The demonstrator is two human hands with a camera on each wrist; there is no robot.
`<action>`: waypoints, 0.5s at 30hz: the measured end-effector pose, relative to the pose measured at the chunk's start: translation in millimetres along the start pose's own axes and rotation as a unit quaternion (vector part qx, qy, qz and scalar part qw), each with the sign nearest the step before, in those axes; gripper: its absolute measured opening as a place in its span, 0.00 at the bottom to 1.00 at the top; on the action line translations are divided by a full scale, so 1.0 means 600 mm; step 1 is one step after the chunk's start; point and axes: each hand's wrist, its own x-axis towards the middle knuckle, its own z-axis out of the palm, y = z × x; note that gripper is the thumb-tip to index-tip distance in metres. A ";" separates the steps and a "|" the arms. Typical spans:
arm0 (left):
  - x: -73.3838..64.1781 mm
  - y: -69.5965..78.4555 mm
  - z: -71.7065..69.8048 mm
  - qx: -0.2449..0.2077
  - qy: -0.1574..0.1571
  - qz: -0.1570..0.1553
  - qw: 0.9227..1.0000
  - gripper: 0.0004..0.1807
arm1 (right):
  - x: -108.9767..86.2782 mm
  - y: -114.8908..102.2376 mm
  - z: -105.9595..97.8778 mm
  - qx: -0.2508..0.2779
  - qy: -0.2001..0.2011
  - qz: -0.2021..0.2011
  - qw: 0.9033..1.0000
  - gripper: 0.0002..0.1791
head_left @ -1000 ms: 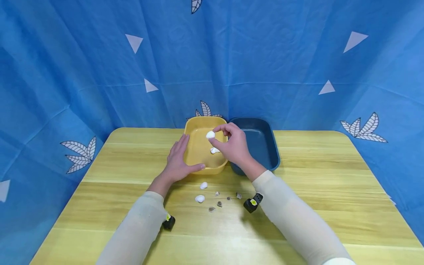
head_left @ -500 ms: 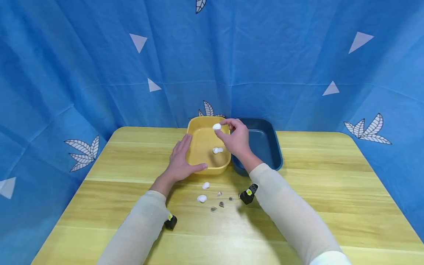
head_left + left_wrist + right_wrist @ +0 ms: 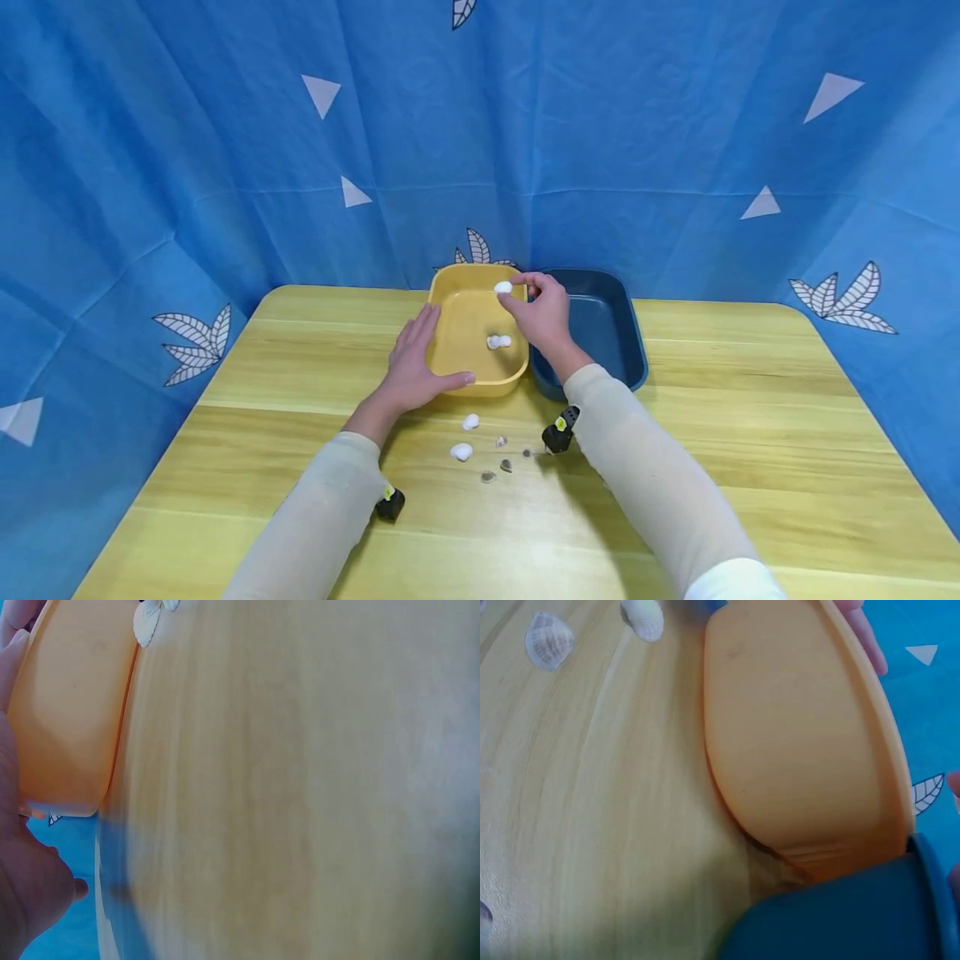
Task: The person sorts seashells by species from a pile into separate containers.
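Thumb and forefinger of the right hand (image 3: 546,315) pinched a white shell (image 3: 503,287) above the yellow bin (image 3: 465,321), a grip only the head view showed. Below it, nearer the person, white shells (image 3: 498,342) lay inside. Left of the grip, the left hand (image 3: 412,367) rested, fingers extended, against the bin. The right wrist view revealed ribs on a table shell (image 3: 549,641), indistinct from the head.

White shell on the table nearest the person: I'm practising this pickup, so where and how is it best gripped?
Probably pinch the white shell by two opposite edges, between thumb and fingertip, coming from above. It is small and rounded, lies low on the table, and has free space around it for fingers. The right hand holds another white shell in a similar pinch.
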 end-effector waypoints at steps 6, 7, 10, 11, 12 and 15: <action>0.000 0.000 0.002 0.002 0.002 0.001 1.000 0.69 | 0.000 0.020 0.008 -0.007 -0.002 0.025 1.000 0.13; 0.000 0.000 0.002 0.002 0.001 0.002 1.000 0.69 | 0.000 0.023 0.009 -0.008 -0.002 0.029 1.000 0.13; -0.001 0.000 0.002 0.003 0.002 0.003 1.000 0.69 | 0.001 0.029 0.011 -0.007 -0.006 0.033 0.999 0.13; 0.000 0.000 0.002 0.003 0.003 0.004 1.000 0.69 | 0.001 0.030 0.011 -0.006 -0.008 0.035 0.999 0.13; 0.000 0.000 0.001 0.001 0.004 0.003 1.000 0.69 | 0.002 0.032 0.012 -0.008 -0.011 0.036 0.999 0.13; 0.001 -0.001 0.001 0.000 0.005 0.003 1.000 0.69 | 0.005 0.034 0.013 -0.009 -0.015 0.042 0.999 0.13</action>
